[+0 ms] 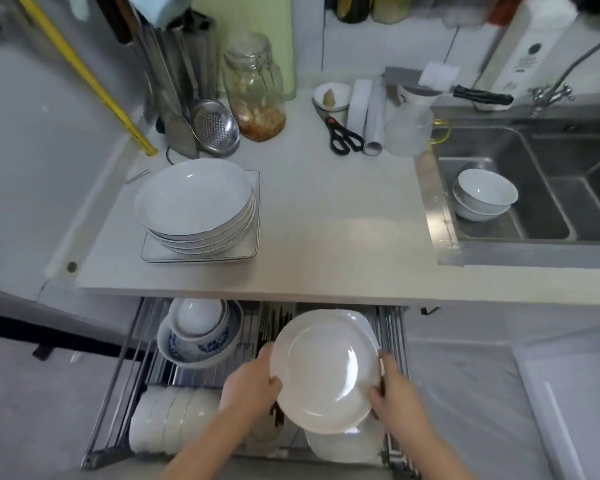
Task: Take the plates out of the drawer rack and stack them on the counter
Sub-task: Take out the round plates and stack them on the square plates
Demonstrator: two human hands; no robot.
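Gripping opposite rims, the left hand (253, 382) and right hand (394, 393) are clamping a round white ceramic plate (324, 370) above the pulled-out wire drawer rack (118, 375), probably for balance before lifting toward the white plate stack (196, 206) on the surface (326, 244).

White plate (326, 372), blue-patterned bowl (201, 348), black-handled scissors (343, 135), yellow pole (94, 84).

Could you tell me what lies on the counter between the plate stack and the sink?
Nothing: in the head view the counter is bare from the plate stack to the sink; scissors lie farther back.
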